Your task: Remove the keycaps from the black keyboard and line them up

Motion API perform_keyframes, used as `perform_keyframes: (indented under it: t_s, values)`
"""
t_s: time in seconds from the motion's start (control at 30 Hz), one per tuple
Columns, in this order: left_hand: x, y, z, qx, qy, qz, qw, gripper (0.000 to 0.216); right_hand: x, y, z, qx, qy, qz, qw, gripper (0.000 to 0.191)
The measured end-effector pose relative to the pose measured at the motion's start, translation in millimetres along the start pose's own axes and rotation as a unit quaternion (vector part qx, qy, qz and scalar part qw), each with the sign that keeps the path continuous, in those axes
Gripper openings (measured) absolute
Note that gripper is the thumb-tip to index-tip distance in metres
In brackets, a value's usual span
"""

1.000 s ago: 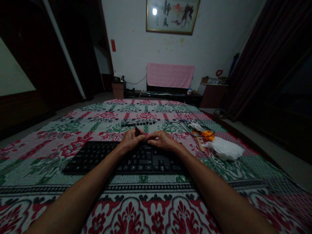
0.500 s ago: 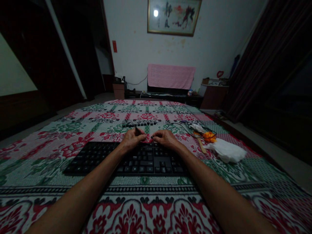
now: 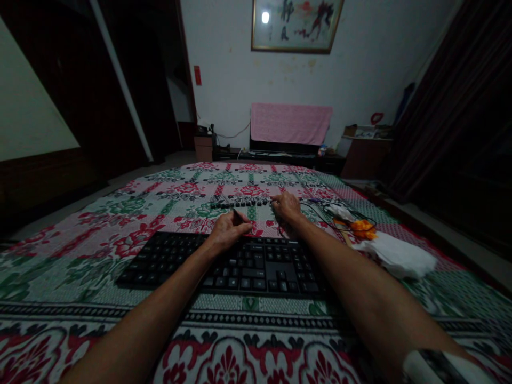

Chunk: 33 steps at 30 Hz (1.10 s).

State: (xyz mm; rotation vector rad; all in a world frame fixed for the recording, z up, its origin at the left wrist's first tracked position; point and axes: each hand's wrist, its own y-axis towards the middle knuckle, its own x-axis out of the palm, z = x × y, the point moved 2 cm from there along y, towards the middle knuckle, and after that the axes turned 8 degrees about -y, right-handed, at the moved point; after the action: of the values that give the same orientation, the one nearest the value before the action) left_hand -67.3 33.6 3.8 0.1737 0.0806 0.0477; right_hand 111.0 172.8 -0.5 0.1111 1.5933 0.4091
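A black keyboard lies on the patterned bedspread beneath my forearms. Just over its far edge is my left hand, its fingers closed round a slim dark tool whose exact kind I cannot make out. Beyond the keyboard, small black keycaps stand in a row on the cloth. My right hand reaches to the right end of that row, thumb and forefinger pinched at a small dark keycap, largely hidden by the fingertips.
To the right lie a crumpled white cloth, an orange bundle, a flat wooden stick and a black cable. A pink towel hangs over a screen by the far wall.
My right hand has moved away from the left hand, forward to the right end of the keycap row. The left hand stays over the keyboard's far edge. The view has turned slightly left.
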Motion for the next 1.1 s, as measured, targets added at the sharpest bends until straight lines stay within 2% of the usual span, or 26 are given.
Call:
perform_keyframes:
  t_s: [0.17,0.4,0.8,0.93,1.1]
  values:
    - [0,1,-2,-0.004,0.002,-0.001,1.000,0.024,11,5,2,0.006,-0.003,-0.007,1.000,0.030]
    - [-2,4,-8,0.028,0.018,-0.007,0.999,0.022,17,11,-2,0.007,0.015,-0.039,0.999,0.029]
    - [-2,6,-11,0.045,0.042,-0.013,0.998,0.021,20,11,1,0.008,0.042,-0.039,0.998,0.031]
    - [-3,6,-12,0.049,0.050,-0.009,0.998,0.020,21,17,2,0.022,0.050,-0.042,0.998,0.039]
    - [-2,5,-11,0.038,0.020,-0.022,0.999,0.019,20,23,0,0.015,0.046,-0.060,0.997,0.039]
